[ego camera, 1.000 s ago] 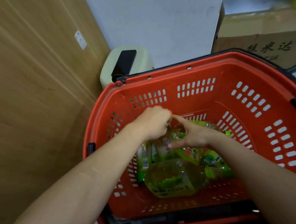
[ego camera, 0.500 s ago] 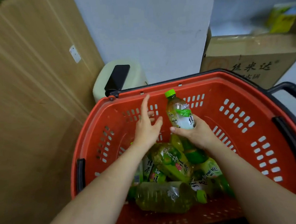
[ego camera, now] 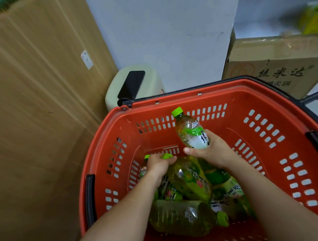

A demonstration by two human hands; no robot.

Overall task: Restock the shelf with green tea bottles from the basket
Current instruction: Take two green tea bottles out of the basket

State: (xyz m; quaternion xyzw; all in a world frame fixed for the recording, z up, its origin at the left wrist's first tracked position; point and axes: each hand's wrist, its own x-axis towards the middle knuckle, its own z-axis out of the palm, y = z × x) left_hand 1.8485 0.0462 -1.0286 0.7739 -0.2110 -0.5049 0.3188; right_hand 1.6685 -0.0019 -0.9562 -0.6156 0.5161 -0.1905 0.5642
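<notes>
Right hand: the right hand (ego camera: pixel 211 152) is wrapped around the lower body of one green tea bottle (ego camera: pixel 192 131), grip clamped on it, cap tilted toward the upper left, just above centre of the frame.
Left hand: the left hand (ego camera: pixel 160 164) is down among the bottles left of centre, fingers curled around the neck of a second bottle (ego camera: pixel 188 176) under its green cap (ego camera: pixel 167 156); the grip looks closed on it, though the bottle still lies in the pile.
Change from half a second ago: then the left hand was open and raised beside the lifted bottle; now it has dropped into the pile and closed. The right hand's bottle has stayed raised at about the same tilt.
Change from a second ago: both hands were then low in the heap, no bottle lifted.
Meaning for the task: likely a two-bottle pickup, one per hand, before turning to the shelf.
Basket: the red basket (ego camera: pixel 190 97) fills the lower right of the frame and still holds several bottles, one lying across the near side (ego camera: pixel 182 216).
Shelf: not in view.
Surroundings: cardboard box (ego camera: pixel 278 63) at upper right.
</notes>
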